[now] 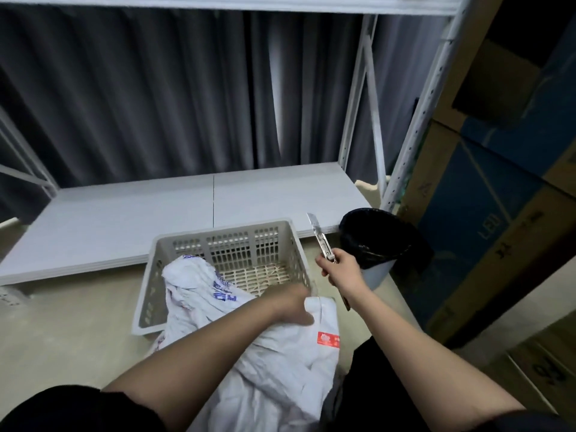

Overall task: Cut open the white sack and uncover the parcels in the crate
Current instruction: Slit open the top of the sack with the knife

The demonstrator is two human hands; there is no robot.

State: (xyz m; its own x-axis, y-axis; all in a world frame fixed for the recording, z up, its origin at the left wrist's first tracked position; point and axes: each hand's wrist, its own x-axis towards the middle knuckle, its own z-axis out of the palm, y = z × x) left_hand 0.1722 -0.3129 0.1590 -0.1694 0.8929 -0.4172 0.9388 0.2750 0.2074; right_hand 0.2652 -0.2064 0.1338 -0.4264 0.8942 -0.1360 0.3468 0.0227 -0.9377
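Observation:
A crumpled white sack [268,363] with blue print and a red label drapes over the near rim of a pale slatted crate [224,241] on the floor, part of it lying inside. My left hand [293,304] grips the sack's fabric at the crate's near right corner. My right hand [343,269] is raised to the right of the crate, closed on a utility knife [321,241] whose blade points up and away. The crate's far right floor shows bare slats. No parcels are visible; the sack hides the crate's left side.
A low white shelf board [187,207] of a metal rack runs behind the crate, with grey curtains beyond. A bin lined with a black bag [374,241] stands right of the knife. Stacked cardboard boxes [498,213] fill the right side.

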